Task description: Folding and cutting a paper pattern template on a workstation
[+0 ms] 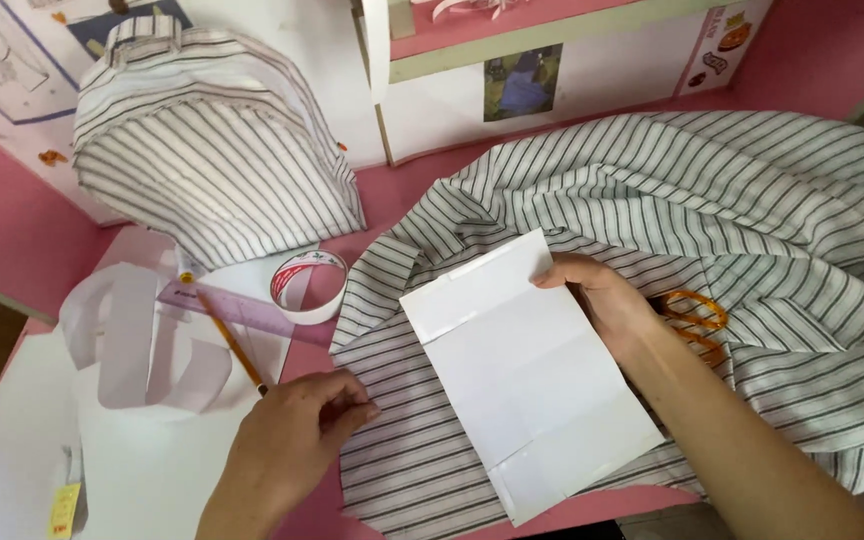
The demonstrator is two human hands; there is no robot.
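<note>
Fingers (560,272) of right hand (602,305) pinching the upper right edge of the paper (527,375), thumb on top. Fingers (357,410) of left hand (287,450) curled and pressed on the fabric (652,190) just left of the paper, at the cloth's left edge; grasping nothing clearly, only holding it flat.

Paper lying creased and tilted on the striped fabric, spread over the pink bench (12,210); touching the right fingers, near but apart from the left ones.

Judged as placing a pattern piece: paper already folded and laid down, fabric spread; no tracing line or cut seen on the cloth yet.

Scissors (694,322) right of the paper, partly behind the right wrist. Tape (307,285), ruler (242,310) and pencil (232,345) left of the paper, beside cut paper shapes. Striped backpack (207,140) well up-left of the paper.
</note>
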